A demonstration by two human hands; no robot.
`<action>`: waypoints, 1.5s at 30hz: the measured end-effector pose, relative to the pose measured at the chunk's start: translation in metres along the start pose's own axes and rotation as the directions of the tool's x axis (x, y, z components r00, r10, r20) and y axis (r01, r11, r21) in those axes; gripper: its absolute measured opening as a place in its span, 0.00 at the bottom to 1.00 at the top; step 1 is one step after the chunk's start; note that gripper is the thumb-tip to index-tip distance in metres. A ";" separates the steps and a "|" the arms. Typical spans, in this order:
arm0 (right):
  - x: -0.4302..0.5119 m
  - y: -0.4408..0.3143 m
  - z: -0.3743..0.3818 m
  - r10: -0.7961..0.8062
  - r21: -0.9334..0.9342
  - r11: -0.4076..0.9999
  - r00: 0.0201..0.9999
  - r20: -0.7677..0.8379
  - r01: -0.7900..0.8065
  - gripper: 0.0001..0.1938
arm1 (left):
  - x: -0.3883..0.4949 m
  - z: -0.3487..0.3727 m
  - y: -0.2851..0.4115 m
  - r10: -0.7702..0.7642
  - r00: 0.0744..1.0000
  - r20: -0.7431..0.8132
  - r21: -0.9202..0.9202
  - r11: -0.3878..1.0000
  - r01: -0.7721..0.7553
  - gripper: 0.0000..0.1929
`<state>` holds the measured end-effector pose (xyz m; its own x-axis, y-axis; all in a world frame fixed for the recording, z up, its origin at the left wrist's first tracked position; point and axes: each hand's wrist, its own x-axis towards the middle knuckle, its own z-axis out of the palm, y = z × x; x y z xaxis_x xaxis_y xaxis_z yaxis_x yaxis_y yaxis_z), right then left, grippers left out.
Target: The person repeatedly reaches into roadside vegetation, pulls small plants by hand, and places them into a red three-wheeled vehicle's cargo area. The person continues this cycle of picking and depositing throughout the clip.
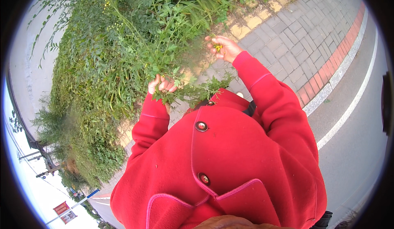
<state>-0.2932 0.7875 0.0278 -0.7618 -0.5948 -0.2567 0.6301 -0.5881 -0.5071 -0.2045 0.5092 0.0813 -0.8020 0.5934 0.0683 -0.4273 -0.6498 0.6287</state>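
Note:
My left hand [163, 84] is closed around leafy green stems [181, 89] at the edge of the planting; its fingers are partly covered by leaves. Part of this foliage hangs across the front of my red coat [234, 136]. In my right hand [226, 48] sits a small bunch of yellow flowers [218, 47], held between curled fingers and palm. That hand is raised over the paving, to the right of the leafy stems and apart from them. More small yellow blossoms [107, 4] top a tall stem at the upper left.
A dense hedge [92, 75] of mixed greenery fills the left side. Yellow edging bricks [240, 30] border it. Grey pavers [286, 41] lead to a red brick strip [332, 66], a pale curb [318, 98] and an asphalt road [357, 143]. A pole with banners [61, 209] stands at the lower left.

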 end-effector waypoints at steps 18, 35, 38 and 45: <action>0.002 -0.019 0.019 -0.058 -0.176 0.984 0.985 -0.165 0.029 0.17 | -0.003 0.004 0.001 -0.124 0.991 -0.057 0.142 0.981 0.131 0.26; 0.013 -0.013 -0.003 -0.183 -0.223 0.967 0.943 -0.278 0.122 0.12 | -0.001 -0.002 -0.004 -0.021 0.995 0.102 0.055 0.998 0.016 0.14; 0.010 -0.022 -0.026 -0.183 -0.227 0.968 0.922 -0.340 0.108 0.11 | -0.004 0.001 0.003 -0.133 0.990 0.041 0.122 0.984 0.127 0.25; 0.029 -0.017 -0.035 -0.039 0.040 0.998 0.966 -0.255 0.051 0.11 | 0.003 0.006 0.002 -0.120 0.992 0.042 0.185 0.977 0.111 0.23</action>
<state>-0.3313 0.7993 0.0005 -0.7992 -0.4120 -0.4377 0.5958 -0.6394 -0.4859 -0.2053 0.5119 0.0872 -0.7265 0.6868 0.0246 -0.4289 -0.4811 0.7646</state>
